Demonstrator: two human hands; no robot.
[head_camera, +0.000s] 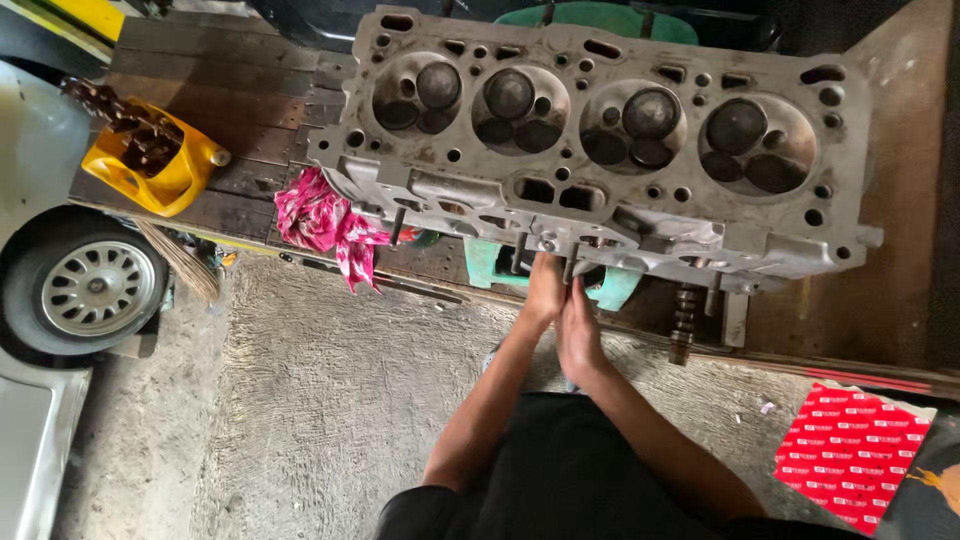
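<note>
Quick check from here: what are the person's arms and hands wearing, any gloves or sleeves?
No gloves: the left hand and right hand are bare, with no rings, watch or bands visible. Both forearms are uncovered to the elbows, with no sleeves in view. Below them is black clothing.

Rough grey concrete floor (330, 400) below, dark worn wooden bench (220, 110) across the top, a car wheel (95, 288) at the left edge, dim light, red printed sheet (850, 455) lower right.
</note>
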